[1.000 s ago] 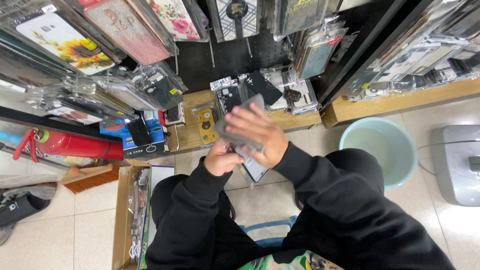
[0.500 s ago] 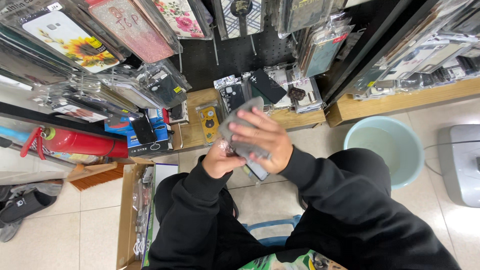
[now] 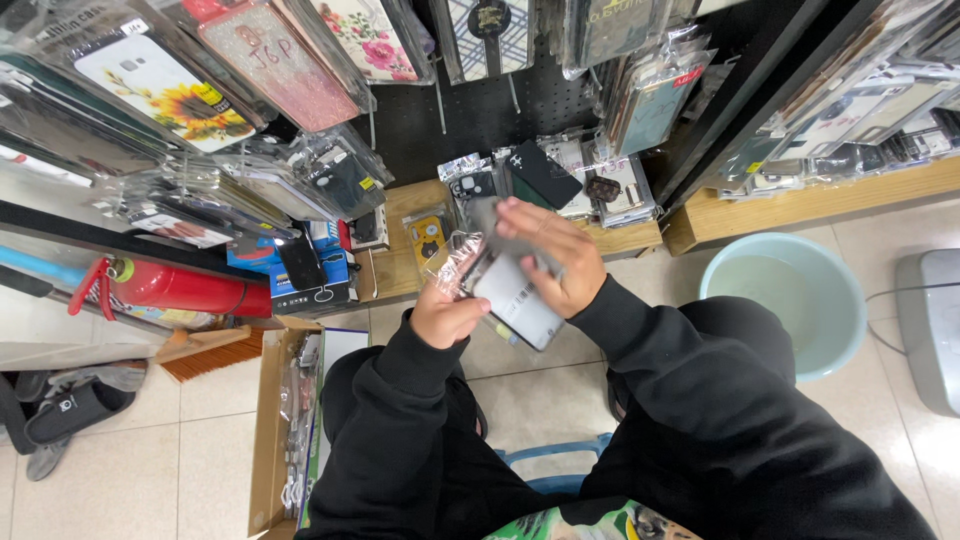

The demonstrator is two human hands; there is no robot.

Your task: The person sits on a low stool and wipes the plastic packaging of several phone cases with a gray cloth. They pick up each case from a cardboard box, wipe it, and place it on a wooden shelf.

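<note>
My left hand [image 3: 447, 315] grips the lower left edge of a stack of phone cases in clear plastic sleeves [image 3: 510, 290], held in front of my chest. My right hand [image 3: 550, 255] lies over the top of the same stack, fingers spread across the uppermost dark case. The bottom sleeve shows a grey-white back. Both arms wear black sleeves. Just beyond the hands a wooden shelf [image 3: 400, 255] carries more packaged cases.
Packaged phone cases hang on a black pegboard [image 3: 480, 110] above. A red fire extinguisher [image 3: 180, 288] lies at left, a pale green bucket [image 3: 790, 300] stands on the floor tiles at right, a cardboard box [image 3: 268, 420] at lower left, shoes [image 3: 70, 410] at far left.
The stack and both hands have shifted slightly; my right hand has slid up over the top case and the lower sleeve's pale back shows more.
</note>
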